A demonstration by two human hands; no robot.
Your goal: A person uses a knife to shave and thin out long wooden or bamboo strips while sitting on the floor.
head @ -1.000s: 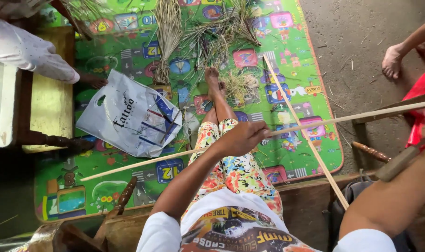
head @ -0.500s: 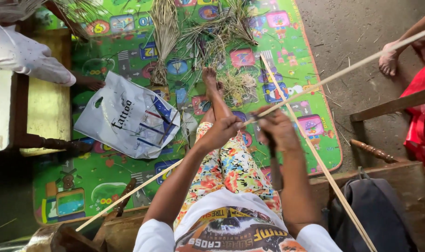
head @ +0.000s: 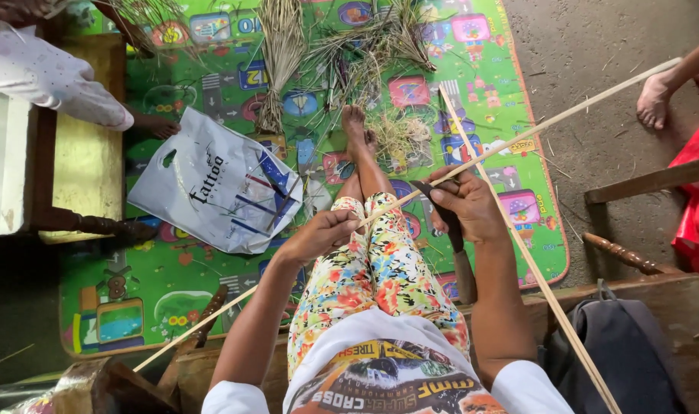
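the left hand (head: 322, 234) is closing its grip on a long pale bamboo strip (head: 518, 138); the right hand (head: 468, 203) is gripping a dark-bladed knife (head: 445, 218) against it, above the green patterned play mat (head: 173, 291).

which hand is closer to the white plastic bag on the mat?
Left. The left hand grips the long thin cane strip just right of the white plastic bag, not touching it. The right hand sits farther right, beyond the legs, holding a knife.
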